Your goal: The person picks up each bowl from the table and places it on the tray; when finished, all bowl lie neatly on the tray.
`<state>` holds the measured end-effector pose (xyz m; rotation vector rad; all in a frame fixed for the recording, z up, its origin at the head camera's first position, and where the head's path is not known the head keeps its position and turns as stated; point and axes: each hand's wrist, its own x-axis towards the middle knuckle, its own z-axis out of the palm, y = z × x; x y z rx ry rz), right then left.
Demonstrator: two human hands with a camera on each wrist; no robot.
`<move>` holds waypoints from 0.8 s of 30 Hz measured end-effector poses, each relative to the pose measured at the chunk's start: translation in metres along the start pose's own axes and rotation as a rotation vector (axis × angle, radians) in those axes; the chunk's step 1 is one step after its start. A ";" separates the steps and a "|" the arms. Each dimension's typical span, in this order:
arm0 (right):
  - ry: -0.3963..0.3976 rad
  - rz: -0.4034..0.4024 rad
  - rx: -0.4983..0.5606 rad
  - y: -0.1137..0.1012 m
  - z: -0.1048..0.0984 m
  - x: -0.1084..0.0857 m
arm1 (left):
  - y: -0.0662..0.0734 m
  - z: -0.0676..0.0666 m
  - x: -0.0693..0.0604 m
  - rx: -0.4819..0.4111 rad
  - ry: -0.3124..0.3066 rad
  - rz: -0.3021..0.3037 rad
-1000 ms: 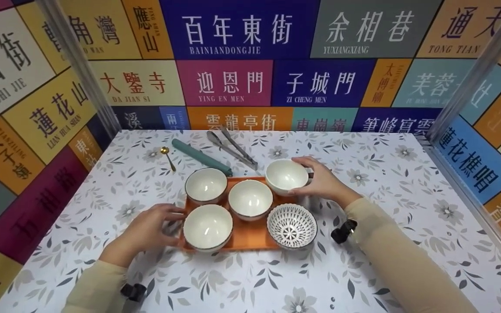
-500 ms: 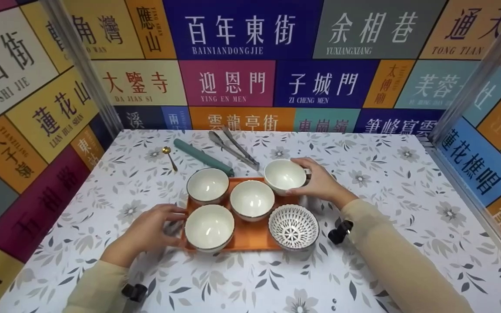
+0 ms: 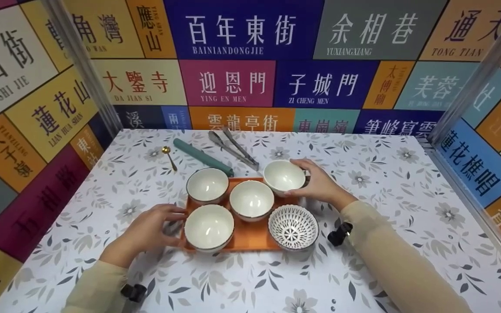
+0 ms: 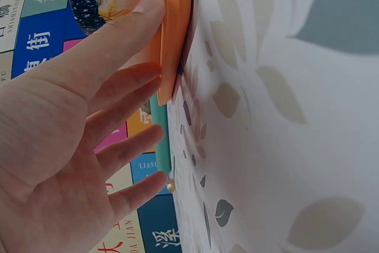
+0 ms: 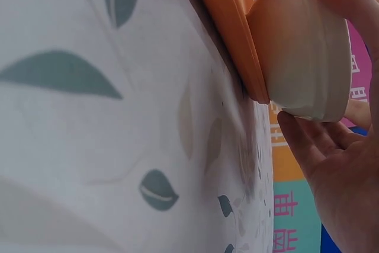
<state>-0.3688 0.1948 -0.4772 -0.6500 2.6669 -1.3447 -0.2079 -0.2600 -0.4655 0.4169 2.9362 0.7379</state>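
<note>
My right hand (image 3: 320, 180) grips a white bowl (image 3: 283, 176) at the tray's back right corner, thumb on the near side and fingers beyond. In the right wrist view this bowl (image 5: 302, 51) sits at the corner of the orange tray (image 3: 252, 237). At the tray's left edge is my left hand (image 3: 146, 228), beside the front left bowl (image 3: 209, 228). Its fingers are spread and fairly straight, and the thumb (image 4: 148, 7) meets the tray edge in the left wrist view. Other bowls on the tray are a back left one (image 3: 207, 185), a middle one (image 3: 251, 200) and a patterned one (image 3: 293, 228).
Behind the tray lie a green rolled item (image 3: 202, 157), metal tongs (image 3: 235, 150) and a small gold spoon (image 3: 169, 158). The table has a leaf-print cover (image 3: 250, 282). Sign-covered walls (image 3: 235, 82) stand at the back and sides.
The bowl in my right hand has shifted slightly left, towards the middle bowl. My left hand stays by the tray's left edge. The head view has shifted slightly.
</note>
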 end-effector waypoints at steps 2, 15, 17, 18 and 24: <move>-0.002 -0.010 -0.013 -0.001 0.000 -0.001 | 0.000 0.001 0.000 0.008 0.001 0.010; -0.015 0.002 -0.053 -0.002 -0.002 -0.007 | 0.002 0.001 0.003 -0.002 -0.004 0.004; -0.032 0.005 -0.018 -0.002 -0.002 -0.009 | 0.001 0.000 0.003 0.001 -0.004 0.013; -0.042 0.007 0.009 -0.002 -0.002 -0.010 | 0.001 0.000 0.003 0.002 -0.003 0.013; -0.062 0.024 0.146 -0.001 -0.007 -0.018 | -0.001 -0.001 0.001 -0.015 -0.015 0.007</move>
